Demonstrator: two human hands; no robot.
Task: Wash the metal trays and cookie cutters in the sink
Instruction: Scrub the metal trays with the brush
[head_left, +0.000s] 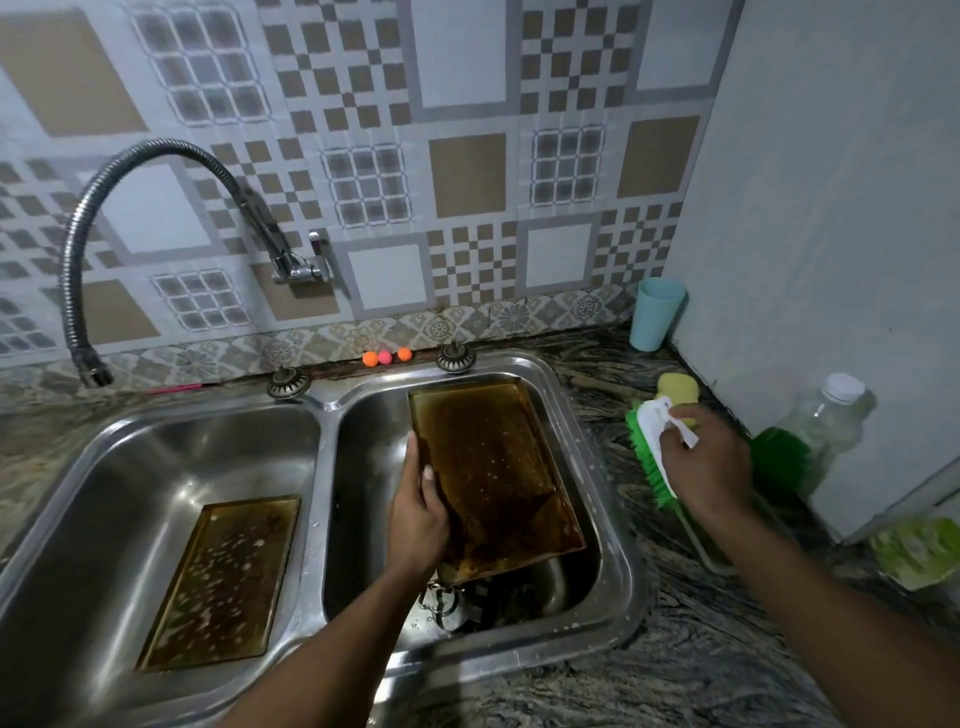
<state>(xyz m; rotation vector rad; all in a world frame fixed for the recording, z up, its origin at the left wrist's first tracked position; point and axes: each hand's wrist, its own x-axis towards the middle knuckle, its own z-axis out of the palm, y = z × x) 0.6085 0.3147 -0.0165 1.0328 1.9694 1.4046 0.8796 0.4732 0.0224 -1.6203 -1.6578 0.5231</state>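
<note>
Patterned tiles (467, 156) back a granite counter (675, 649) with a steel double sink (615, 519) set into it. The left hand (418, 519) grips one metal tray (498, 467) by its long left edge, thumb on the inner face and fingers curled behind. From that grip the tray slopes up and away across the right basin, its far end leaning on the back wall. Just below the grip, under the tray's near end, lie some small metal pieces, most likely the cookie cutters (441, 605), too dim to count. Well off to the side of that hand, a second tray (223, 582) lies flat in the left basin, dotted with suds. The right hand (706, 462) is out on the counter, fingers closed round the white handle of a green scrubbing brush (644, 452). A yellow sponge (672, 387) sits just beyond that grip and a bottle of green liquid (826, 421) stands beside it. Both trays are coated in brown baked-on grime, and no water shows at the tap (83, 291). By my reading the job is at an early stage: soaping may have begun on the flat tray, but scrubbing, rinsing and the cutters all appear to be left.
</note>
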